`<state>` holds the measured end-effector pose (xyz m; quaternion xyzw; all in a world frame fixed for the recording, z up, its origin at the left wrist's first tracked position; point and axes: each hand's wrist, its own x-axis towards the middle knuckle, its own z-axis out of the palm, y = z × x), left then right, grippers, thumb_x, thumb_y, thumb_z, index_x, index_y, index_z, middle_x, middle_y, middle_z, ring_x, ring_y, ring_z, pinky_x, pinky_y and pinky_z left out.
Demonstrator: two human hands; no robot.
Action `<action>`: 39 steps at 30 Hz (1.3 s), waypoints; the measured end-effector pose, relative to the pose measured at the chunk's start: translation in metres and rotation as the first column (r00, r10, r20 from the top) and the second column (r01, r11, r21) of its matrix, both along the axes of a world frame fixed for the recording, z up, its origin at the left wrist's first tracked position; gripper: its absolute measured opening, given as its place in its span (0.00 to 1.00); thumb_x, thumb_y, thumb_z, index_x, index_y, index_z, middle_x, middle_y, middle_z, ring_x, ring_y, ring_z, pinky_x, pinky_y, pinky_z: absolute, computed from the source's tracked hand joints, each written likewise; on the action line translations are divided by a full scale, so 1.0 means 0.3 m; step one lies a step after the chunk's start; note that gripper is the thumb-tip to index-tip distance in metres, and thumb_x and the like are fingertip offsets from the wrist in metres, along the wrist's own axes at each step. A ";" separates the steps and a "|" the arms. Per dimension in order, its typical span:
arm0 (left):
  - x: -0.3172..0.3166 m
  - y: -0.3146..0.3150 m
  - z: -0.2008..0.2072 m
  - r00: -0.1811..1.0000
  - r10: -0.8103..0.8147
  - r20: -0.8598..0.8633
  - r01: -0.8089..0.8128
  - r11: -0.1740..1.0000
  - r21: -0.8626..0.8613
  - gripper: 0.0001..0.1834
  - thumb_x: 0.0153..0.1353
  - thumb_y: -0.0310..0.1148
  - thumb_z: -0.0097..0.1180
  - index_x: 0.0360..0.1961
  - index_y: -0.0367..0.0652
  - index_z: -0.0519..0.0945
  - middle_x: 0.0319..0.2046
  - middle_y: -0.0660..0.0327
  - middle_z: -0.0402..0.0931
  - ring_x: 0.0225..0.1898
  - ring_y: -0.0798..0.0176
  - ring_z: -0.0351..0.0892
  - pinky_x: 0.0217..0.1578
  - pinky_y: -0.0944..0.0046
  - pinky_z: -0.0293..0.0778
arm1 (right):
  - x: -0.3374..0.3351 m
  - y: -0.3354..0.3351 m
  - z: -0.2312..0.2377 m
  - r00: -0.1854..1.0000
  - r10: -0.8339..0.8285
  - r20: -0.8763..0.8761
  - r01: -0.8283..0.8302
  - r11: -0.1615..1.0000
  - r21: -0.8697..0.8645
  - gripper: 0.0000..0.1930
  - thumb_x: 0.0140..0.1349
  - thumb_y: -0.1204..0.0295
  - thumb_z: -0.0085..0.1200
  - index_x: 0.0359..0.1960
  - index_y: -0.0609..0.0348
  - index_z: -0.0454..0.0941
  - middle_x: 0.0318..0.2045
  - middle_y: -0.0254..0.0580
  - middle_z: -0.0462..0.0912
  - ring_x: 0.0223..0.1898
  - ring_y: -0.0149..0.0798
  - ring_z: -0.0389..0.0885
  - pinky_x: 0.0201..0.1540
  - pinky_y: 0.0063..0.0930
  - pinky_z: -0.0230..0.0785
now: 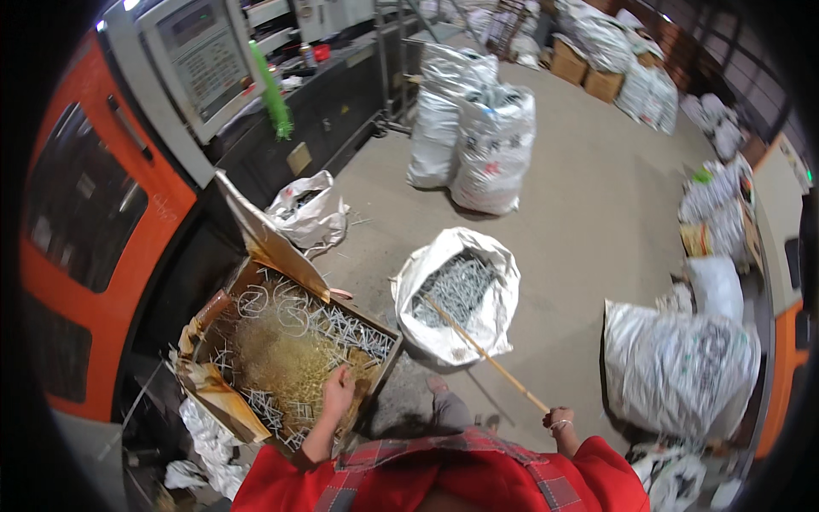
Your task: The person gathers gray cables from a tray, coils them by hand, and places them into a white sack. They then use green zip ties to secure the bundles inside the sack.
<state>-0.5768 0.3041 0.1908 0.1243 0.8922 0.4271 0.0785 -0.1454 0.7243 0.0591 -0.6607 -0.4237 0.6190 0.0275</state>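
My right hand [559,418] is closed around one end of a thin wooden stick [499,363]. The stick's far end reaches over the opening of a white woven sack [408,294]. Inside that sack lies a heap of grey, thin plastic-looking pieces [459,288]. My left hand [339,391] hovers over the near right part of an open cardboard box [386,363], its fingers loosely bent and nothing visible in them. White-grey sticks [345,328] and a tangled yellowish mesh-like mass [286,350] fill the box.
Two full white sacks [490,154] stand ahead, and a smaller open sack [311,213] sits behind the box. A large sack [682,371] lies at the right. An orange machine [128,213] with a control panel [200,64] borders the left. More sacks and boxes [567,64] line the back.
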 end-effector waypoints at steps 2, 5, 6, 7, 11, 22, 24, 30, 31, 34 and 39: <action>-0.060 -0.026 -0.001 0.989 -0.078 0.122 0.074 0.997 0.033 0.18 0.51 0.25 0.51 0.46 0.37 0.75 0.31 0.56 0.77 0.30 0.64 0.76 0.34 0.66 0.71 | 0.259 -0.082 -0.125 0.967 0.221 -0.125 -0.235 0.966 -0.111 0.10 0.57 0.68 0.47 0.30 0.63 0.77 0.29 0.49 0.81 0.32 0.42 0.81 0.31 0.39 0.74; -0.097 -0.012 0.066 0.983 -0.165 0.083 0.166 0.986 -0.005 0.20 0.51 0.25 0.52 0.47 0.37 0.74 0.33 0.55 0.77 0.31 0.63 0.77 0.34 0.66 0.72 | 0.281 -0.381 0.109 -0.186 0.801 0.569 -0.981 -0.182 -0.065 0.09 0.55 0.70 0.48 0.27 0.64 0.78 0.26 0.51 0.81 0.21 0.40 0.81 0.26 0.30 0.73; -0.082 -0.001 0.078 0.978 -0.183 0.104 0.185 0.983 -0.014 0.20 0.51 0.25 0.52 0.48 0.37 0.74 0.33 0.56 0.77 0.31 0.63 0.77 0.35 0.66 0.72 | 0.339 -0.440 0.116 -0.092 0.851 0.517 -0.989 -0.018 -0.147 0.10 0.55 0.70 0.49 0.29 0.63 0.79 0.26 0.51 0.81 0.23 0.41 0.81 0.28 0.30 0.74; -0.082 0.029 0.078 0.970 -0.207 0.124 0.212 0.977 -0.025 0.20 0.51 0.26 0.52 0.48 0.36 0.73 0.33 0.56 0.77 0.32 0.63 0.77 0.35 0.66 0.72 | 0.384 -0.495 0.096 0.020 0.883 0.470 -0.961 0.147 -0.236 0.10 0.54 0.69 0.49 0.30 0.62 0.79 0.27 0.50 0.82 0.25 0.41 0.81 0.29 0.31 0.74; -0.011 0.132 0.120 0.902 -0.355 0.247 0.381 0.922 -0.064 0.18 0.53 0.24 0.50 0.47 0.31 0.72 0.33 0.56 0.77 0.35 0.64 0.75 0.38 0.67 0.70 | 0.553 -0.723 0.029 0.481 0.772 0.415 -0.714 0.620 -0.325 0.11 0.53 0.66 0.50 0.30 0.60 0.81 0.27 0.49 0.82 0.28 0.41 0.82 0.31 0.34 0.73; 0.217 0.741 -0.095 0.669 -0.635 0.387 0.670 0.740 0.056 0.25 0.49 0.21 0.52 0.52 0.33 0.69 0.35 0.53 0.76 0.32 0.64 0.76 0.29 0.67 0.73 | 0.529 -0.464 0.058 0.657 0.500 0.564 -0.658 0.746 0.106 0.13 0.49 0.59 0.50 0.29 0.52 0.83 0.30 0.48 0.81 0.34 0.50 0.80 0.38 0.37 0.72; 0.317 0.932 -0.115 0.570 -0.743 0.351 0.787 0.617 0.027 0.24 0.48 0.22 0.53 0.51 0.33 0.71 0.37 0.53 0.77 0.35 0.63 0.77 0.32 0.67 0.73 | 0.579 -0.399 0.086 0.740 0.441 0.508 -0.592 0.785 0.182 0.13 0.49 0.59 0.51 0.29 0.50 0.82 0.29 0.49 0.81 0.33 0.51 0.79 0.38 0.38 0.71; 0.756 1.439 -0.116 0.257 -0.897 0.361 0.960 0.279 0.010 0.23 0.48 0.29 0.57 0.49 0.39 0.76 0.36 0.53 0.79 0.37 0.61 0.77 0.40 0.66 0.72 | 0.807 -0.108 0.338 0.930 -0.063 0.363 -0.105 0.899 0.425 0.19 0.57 0.55 0.45 0.28 0.61 0.79 0.30 0.55 0.78 0.35 0.55 0.77 0.38 0.41 0.69; 0.810 1.507 -0.137 0.216 -0.901 0.375 0.970 0.241 0.022 0.24 0.47 0.29 0.57 0.50 0.40 0.75 0.37 0.53 0.79 0.37 0.61 0.77 0.40 0.66 0.72 | 0.852 -0.047 0.365 0.918 -0.084 0.387 -0.095 0.902 0.422 0.22 0.59 0.53 0.44 0.28 0.63 0.78 0.29 0.57 0.77 0.34 0.55 0.77 0.38 0.43 0.68; 0.911 1.662 -0.099 0.199 -0.891 0.409 0.979 0.195 -0.052 0.26 0.48 0.30 0.57 0.51 0.41 0.74 0.39 0.53 0.78 0.37 0.62 0.78 0.40 0.65 0.73 | 0.888 0.252 0.557 0.928 -0.066 0.366 -0.084 0.921 0.379 0.26 0.61 0.50 0.40 0.27 0.65 0.77 0.26 0.60 0.76 0.32 0.56 0.76 0.35 0.46 0.66; 0.801 1.782 -0.157 0.360 -0.860 0.363 0.933 0.329 -0.147 0.26 0.48 0.31 0.57 0.52 0.40 0.73 0.42 0.48 0.77 0.36 0.54 0.80 0.39 0.60 0.75 | 0.779 0.716 0.642 0.969 -0.034 0.243 -0.100 0.848 0.520 0.25 0.61 0.52 0.44 0.17 0.61 0.70 0.11 0.38 0.68 0.15 0.31 0.63 0.20 0.32 0.59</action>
